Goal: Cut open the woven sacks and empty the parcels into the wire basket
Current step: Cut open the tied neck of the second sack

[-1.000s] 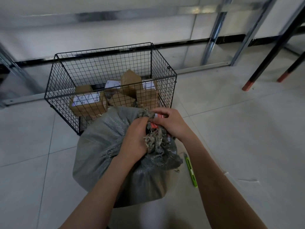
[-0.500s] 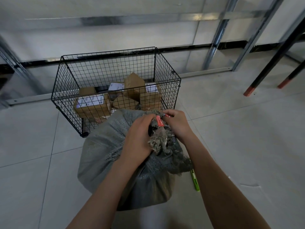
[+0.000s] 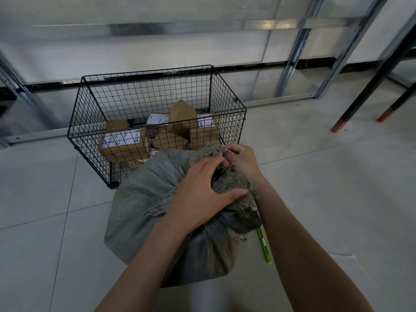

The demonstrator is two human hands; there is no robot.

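green cutter (image 3: pixel 265 249) half hidden under sack (image 3: pixel 144 199).

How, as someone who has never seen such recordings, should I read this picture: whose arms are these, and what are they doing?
There is no machine: a person wears one camera on the head, so you look down along their own arms. The left hand grips the bunched neck of a grey woven sack standing on the tiled floor; the right hand pinches its frayed top beside a red strip. Beyond it, a wire basket holds cardboard parcels. A green cutter lies on the floor by the sack.
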